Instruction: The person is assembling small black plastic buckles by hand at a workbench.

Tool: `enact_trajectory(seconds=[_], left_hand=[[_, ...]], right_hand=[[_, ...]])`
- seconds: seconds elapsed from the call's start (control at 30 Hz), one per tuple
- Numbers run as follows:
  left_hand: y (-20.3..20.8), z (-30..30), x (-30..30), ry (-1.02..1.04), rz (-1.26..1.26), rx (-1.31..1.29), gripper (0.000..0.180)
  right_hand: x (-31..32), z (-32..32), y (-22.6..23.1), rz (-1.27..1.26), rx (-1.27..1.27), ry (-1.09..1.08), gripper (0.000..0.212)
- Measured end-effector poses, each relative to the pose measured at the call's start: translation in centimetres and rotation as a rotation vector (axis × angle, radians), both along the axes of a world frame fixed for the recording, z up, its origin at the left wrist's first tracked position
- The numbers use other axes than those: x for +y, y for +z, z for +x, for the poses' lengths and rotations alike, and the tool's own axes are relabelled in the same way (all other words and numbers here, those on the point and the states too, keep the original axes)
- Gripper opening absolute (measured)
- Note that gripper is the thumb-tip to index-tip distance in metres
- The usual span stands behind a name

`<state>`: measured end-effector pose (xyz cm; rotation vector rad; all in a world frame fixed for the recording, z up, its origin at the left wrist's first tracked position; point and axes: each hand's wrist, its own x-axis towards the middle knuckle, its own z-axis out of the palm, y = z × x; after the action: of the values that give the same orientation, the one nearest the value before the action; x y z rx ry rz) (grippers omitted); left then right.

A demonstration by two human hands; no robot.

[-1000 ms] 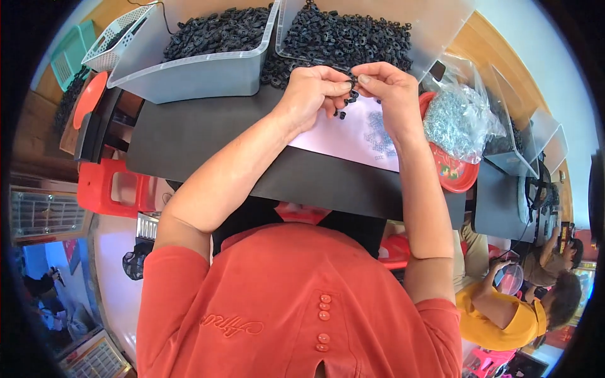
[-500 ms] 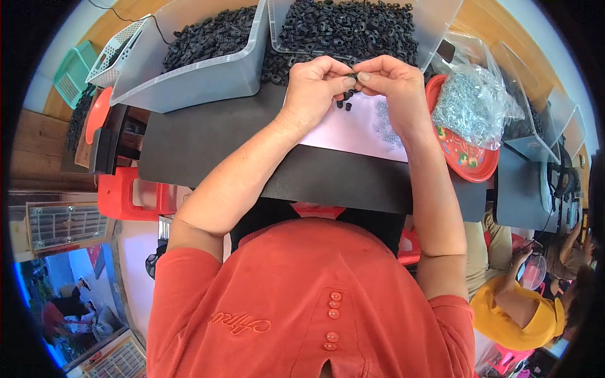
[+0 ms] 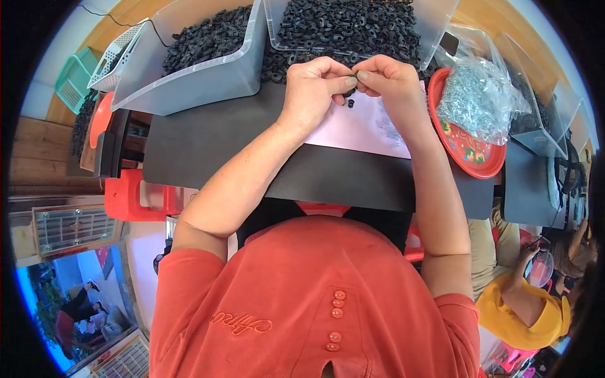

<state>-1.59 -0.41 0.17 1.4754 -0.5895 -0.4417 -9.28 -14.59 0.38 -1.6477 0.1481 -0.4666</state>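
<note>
Small dark part point(image 3: 354, 74), upper middle of the frame, pinched between both hands' fingertips; exact shape and any joint hidden by the fingers. Left hand point(image 3: 312, 87): thumb and forefinger closed on one side of it, other fingers curled under. Right hand point(image 3: 396, 83): thumb and forefinger closed on the other side, tips nearly meeting the left's. Black pieces point(image 3: 350, 102) show just below the left fingertips; can't tell if held or hanging. For good handling, I'd say: one hand steady, small moves from the other, thumbs square to each other, light pinch so the part doesn't pop out; shifting the thumbs a little would help sight, and working low over the sheet would catch drops. Below the hands, pale sheet point(image 3: 353, 140) on the black table point(image 3: 208, 142); small clear pieces point(image 3: 387, 126) scattered at its right, near the right wrist. Right of that, red tray point(image 3: 459, 143) with a clear bag point(image 3: 474, 104) of similar-looking bits on it. Behind the hands, loose black pieces point(image 3: 275, 70) on the table, then two plastic bins, left bin point(image 3: 189, 89) and middle bin point(image 3: 436, 31), both heaped with black pieces. Lower right: another person in yellow point(image 3: 520, 312), well apart.
</note>
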Motion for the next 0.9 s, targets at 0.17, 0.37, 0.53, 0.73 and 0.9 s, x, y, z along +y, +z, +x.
enact_trajectory(seconds=[0.17, 0.37, 0.53, 0.73, 0.9], left_hand=[[0.1, -0.3, -0.2, 0.000, 0.068, 0.037, 0.008], [-0.3, -0.3, -0.3, -0.034, 0.070, 0.048, 0.007], [-0.6, -0.5, -0.3, 0.017, 0.038, -0.060, 0.006], [-1.0, -0.7, -0.4, 0.051, 0.066, -0.108, 0.005], [-1.3, -0.9, -0.5, 0.064, 0.081, -0.099, 0.004]], right_hand=[[0.2, 0.0, 0.0, -0.127, 0.004, -0.077, 0.013], [0.3, 0.0, -0.1, -0.124, 0.041, -0.096, 0.016], [0.1, -0.1, -0.4, -0.210, 0.114, -0.077, 0.016], [0.7, 0.1, -1.0, -0.327, 0.099, -0.131, 0.016], [1.2, 0.1, -1.5, -0.581, 0.042, -0.242, 0.015]])
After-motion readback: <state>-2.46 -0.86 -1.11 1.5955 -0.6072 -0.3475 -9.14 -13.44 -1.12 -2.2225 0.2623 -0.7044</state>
